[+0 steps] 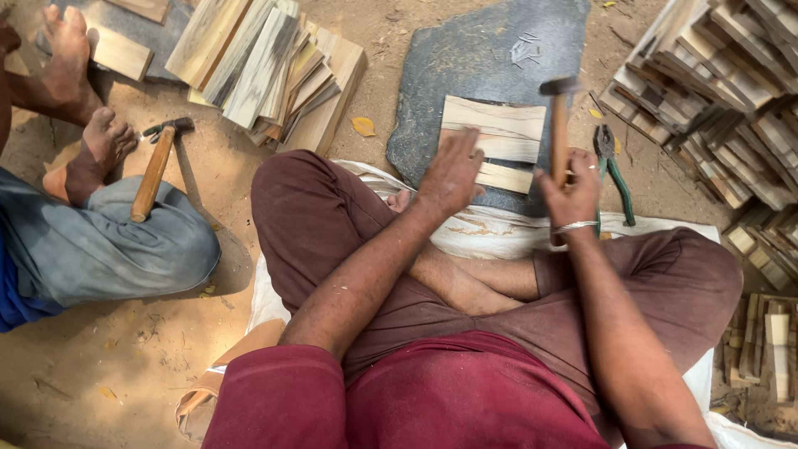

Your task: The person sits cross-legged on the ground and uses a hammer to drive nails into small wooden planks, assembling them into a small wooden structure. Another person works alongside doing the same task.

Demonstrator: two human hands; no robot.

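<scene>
Seated cross-legged, I press my left hand (pixel 451 173), fingers spread flat, on pale streaked wooden slats (pixel 493 129) lying on a dark stone slab (pixel 478 58) at 12 o'clock. My right hand (pixel 572 189) grips a hammer (pixel 559 116) upright, fingers curled round its handle. Green-handled pliers (pixel 615 170) lie at 2 o'clock; stacked boards (pixel 266 66) at 10 o'clock.

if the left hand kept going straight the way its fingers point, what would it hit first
Probably the wooden slats on the dark stone slab: the left hand already hovers at their near edge, fingers aimed across them. Whether it touches them yet is unclear.
</scene>
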